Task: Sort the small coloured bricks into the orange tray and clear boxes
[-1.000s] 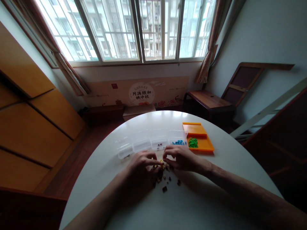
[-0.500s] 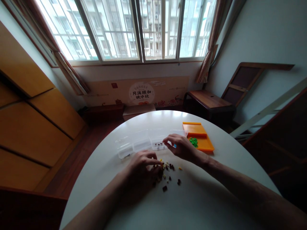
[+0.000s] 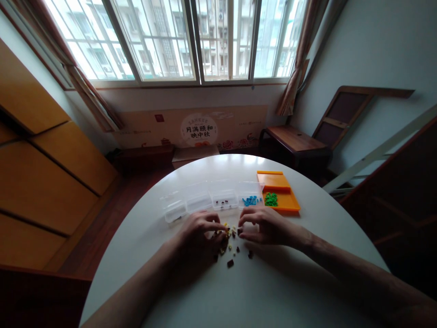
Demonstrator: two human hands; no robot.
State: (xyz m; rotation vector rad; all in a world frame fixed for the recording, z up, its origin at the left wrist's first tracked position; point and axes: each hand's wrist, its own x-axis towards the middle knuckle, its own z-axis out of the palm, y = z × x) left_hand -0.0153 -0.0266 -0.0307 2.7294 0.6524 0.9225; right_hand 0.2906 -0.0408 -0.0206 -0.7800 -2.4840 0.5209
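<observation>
A small pile of brown, yellow and cream toy bricks (image 3: pixel 230 263) lies loose on the white table. My left hand (image 3: pixel 201 226) rests at the pile's left side, index finger and thumb apart, touching its edge; its other fingers are partly hidden. On the opposite side, my right hand (image 3: pixel 264 224) has thumb and index finger closed on a dark brown brick (image 3: pixel 239 231). Just beyond the hands is a clear plastic compartment box (image 3: pixel 198 202). One compartment holds a few dark bricks (image 3: pixel 222 202), another a heap of blue bricks (image 3: pixel 251 200).
An orange tray (image 3: pixel 290 200) with green bricks (image 3: pixel 271 199) stands to the right of the clear box. The round white table (image 3: pixel 191 296) has its far edge towards the window. Beyond it is a wooden bench (image 3: pixel 295 139).
My right hand has come back from over the clear box to the pile and now pinches a brown brick. The blue bricks are uncovered. My left hand stays at the pile.
</observation>
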